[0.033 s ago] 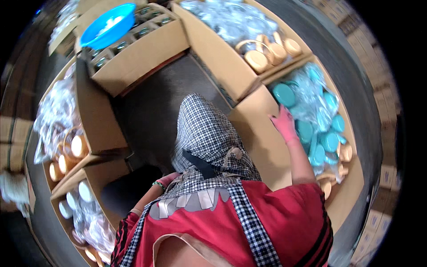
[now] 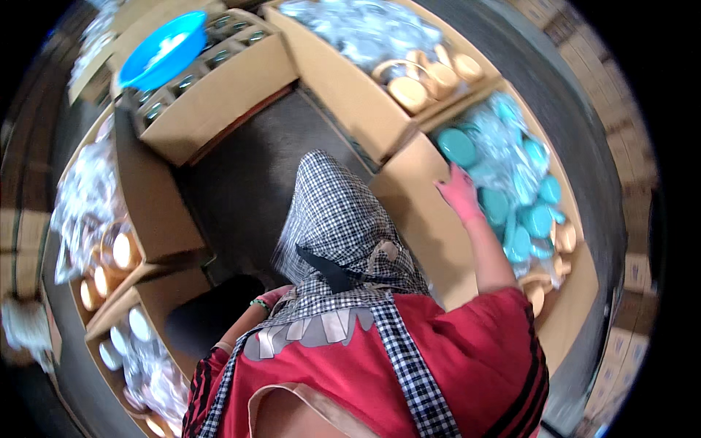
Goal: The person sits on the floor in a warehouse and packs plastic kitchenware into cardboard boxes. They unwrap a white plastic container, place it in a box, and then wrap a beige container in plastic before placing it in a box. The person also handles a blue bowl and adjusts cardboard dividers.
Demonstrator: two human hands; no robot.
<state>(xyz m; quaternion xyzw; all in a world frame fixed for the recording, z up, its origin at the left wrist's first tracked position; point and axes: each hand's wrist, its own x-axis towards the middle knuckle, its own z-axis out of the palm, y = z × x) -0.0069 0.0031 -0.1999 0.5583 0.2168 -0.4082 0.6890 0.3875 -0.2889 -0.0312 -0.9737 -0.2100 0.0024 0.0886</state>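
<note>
My right hand (image 2: pixel 460 193), in a pink glove, is at the inner edge of a carton (image 2: pixel 420 197) on the right. Its thumb stands apart from the other fingers, and I see nothing held in it. A round teal lid (image 2: pixel 457 147) lies just beyond the fingertips. Around it are several more teal lids or containers (image 2: pixel 537 220), partly under clear plastic bags (image 2: pixel 504 157). My left hand (image 2: pixel 276 296), also gloved in pink, lies low by my hip against the checked apron (image 2: pixel 336 212). Its fingers are hidden.
Open cartons ring me. The far right carton (image 2: pixel 343 80) holds bagged and tan round pieces (image 2: pixel 407 95). A blue basin (image 2: pixel 164 51) sits on a carton of glass jars (image 2: pixel 184 84). Left cartons hold clear bags (image 2: pixel 87 197), tan pieces (image 2: pixel 125 250) and white-lidded pieces (image 2: pixel 141 323).
The whole view has shifted slightly, so the cartons appear a little farther left. My right hand keeps its place beside the same teal lid. My left hand stays by my hip.
</note>
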